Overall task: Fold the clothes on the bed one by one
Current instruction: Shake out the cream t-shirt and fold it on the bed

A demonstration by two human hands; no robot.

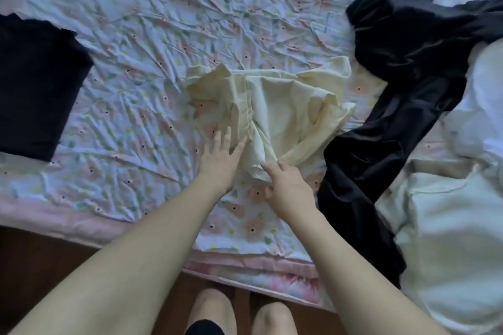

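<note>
Cream garment [275, 106]: thin, limp, light. Left hand [221, 158] flat, fingers spread; right hand [288, 185] pinching hem; grip corners.

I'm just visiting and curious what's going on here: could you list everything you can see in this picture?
Cream garment: one, pale yellow, crumpled, middle of the bed.
Folded dark garment: one, black or navy, at the left edge on the bed.
Black garment: one, shiny black, unfolded, sprawled right of the cream one.
White clothes pile: count unclear, white and off-white, far right.
Bedsheet: one, pale blue and pink floral, wrinkled, covering the bed.
Floor: dark brown, below the bed edge.
Knees: two, bare, bottom centre.
Left hand: fingers straight, lying at the cream garment's near left edge.
Right hand: touching the cream garment's near corner.
</note>
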